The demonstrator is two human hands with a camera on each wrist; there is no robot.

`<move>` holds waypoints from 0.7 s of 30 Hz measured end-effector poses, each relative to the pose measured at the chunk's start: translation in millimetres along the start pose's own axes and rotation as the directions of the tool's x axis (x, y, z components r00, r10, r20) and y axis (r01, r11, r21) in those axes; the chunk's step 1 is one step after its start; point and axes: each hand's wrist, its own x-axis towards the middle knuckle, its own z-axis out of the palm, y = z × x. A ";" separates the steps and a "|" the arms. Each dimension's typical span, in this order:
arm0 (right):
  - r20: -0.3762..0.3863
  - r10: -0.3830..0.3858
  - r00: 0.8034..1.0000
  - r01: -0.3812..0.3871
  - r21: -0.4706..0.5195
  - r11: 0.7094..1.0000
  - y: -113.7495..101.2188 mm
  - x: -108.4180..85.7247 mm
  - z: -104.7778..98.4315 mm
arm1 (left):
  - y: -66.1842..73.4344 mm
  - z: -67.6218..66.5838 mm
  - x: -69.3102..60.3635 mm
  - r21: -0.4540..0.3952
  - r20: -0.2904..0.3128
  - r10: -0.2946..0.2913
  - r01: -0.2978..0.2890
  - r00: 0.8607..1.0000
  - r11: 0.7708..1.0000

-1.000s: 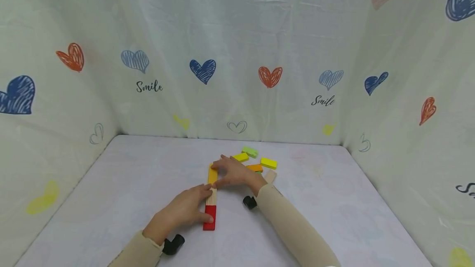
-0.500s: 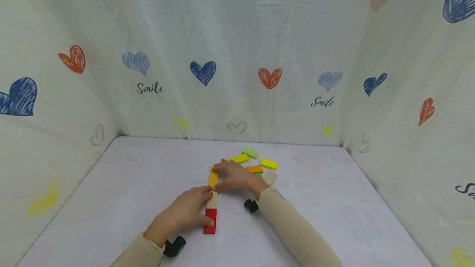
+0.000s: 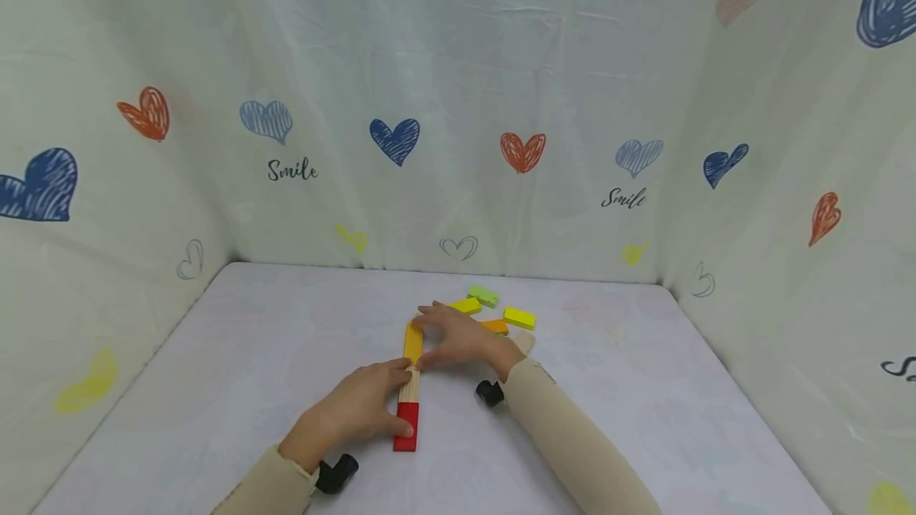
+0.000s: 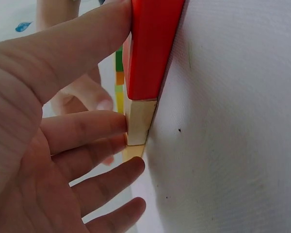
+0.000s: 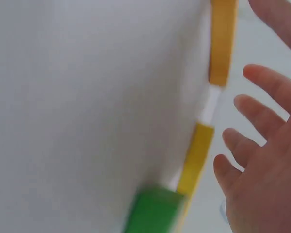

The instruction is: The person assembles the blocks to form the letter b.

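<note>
A red block, a plain wooden block and an orange-yellow block lie end to end in a row on the table. My left hand rests along the row's left side. Its thumb touches the red block, and in the left wrist view the two upper fingers touch the plain block. Over the right side of the orange-yellow block reaches my right hand. The right wrist view shows its fingers spread and apart from an orange block.
Right of the row lie loose blocks: a yellow one, a light green one, another yellow one, an orange one and a plain one. A green block shows in the right wrist view.
My right hand has shifted slightly right, and the green block behind its wrist is now mostly covered in the head view. My left hand stays at the red and plain blocks.
</note>
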 end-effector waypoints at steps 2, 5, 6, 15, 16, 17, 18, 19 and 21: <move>-0.017 0.015 1.000 -0.015 0.024 1.000 5.9 -0.9 -5.9 | 0.3 -0.2 0.0 -0.007 0.007 -0.018 0.018 1.000 1.000; -0.065 0.050 0.997 -0.048 0.039 0.998 18.3 -0.6 -13.7 | 1.4 -0.4 -0.5 -0.015 0.015 -0.039 0.039 0.999 0.999; -0.082 0.061 0.995 -0.059 0.035 0.998 22.8 -0.5 -16.3 | 1.9 -0.4 -0.2 -0.017 0.017 -0.043 0.043 0.999 0.999; -0.109 0.170 0.979 -0.171 0.006 0.985 45.8 2.0 -28.6 | 2.3 0.3 1.0 -0.015 0.035 -0.059 0.060 0.998 0.998; -0.106 0.168 0.980 -0.171 -0.014 0.985 46.6 2.4 -29.6 | 2.5 0.2 1.0 -0.013 0.034 -0.060 0.060 0.998 0.998; -0.105 0.161 0.981 -0.166 -0.043 0.985 47.6 3.1 -30.1 | 2.6 0.2 1.1 -0.010 0.035 -0.060 0.061 0.998 0.998; -0.105 0.151 0.983 -0.159 -0.070 0.985 48.2 3.7 -30.6 | 2.9 0.1 1.2 -0.010 0.036 -0.062 0.062 0.997 0.998; -0.106 0.137 0.985 -0.147 -0.098 0.984 48.8 4.5 -30.9 | 3.1 0.2 1.3 -0.009 0.037 -0.063 0.064 0.997 0.998; -0.114 0.108 0.988 -0.124 -0.149 0.981 49.6 6.0 -31.2 | 3.4 0.2 1.4 -0.011 0.037 -0.066 0.067 0.997 0.998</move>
